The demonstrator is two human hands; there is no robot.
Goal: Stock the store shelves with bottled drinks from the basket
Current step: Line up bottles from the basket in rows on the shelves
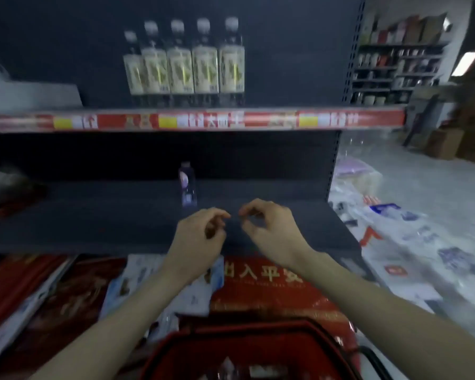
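Clutter around your shelving, low and off to the right.

Under the lowest board you have a red mat with gold characters [261, 286], dark red flat packs [74, 292] to its left and pale printed packets [192, 294] between them. Right of the unit, clear plastic bags [412, 231] sprawl across the pale floor [433, 182], with cardboard boxes [447, 145] and a crowded background rack [395, 72] beyond.

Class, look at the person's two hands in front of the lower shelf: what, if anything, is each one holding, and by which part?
Nothing: the left hand and right hand hover empty, fingers curled, near the small bottle.
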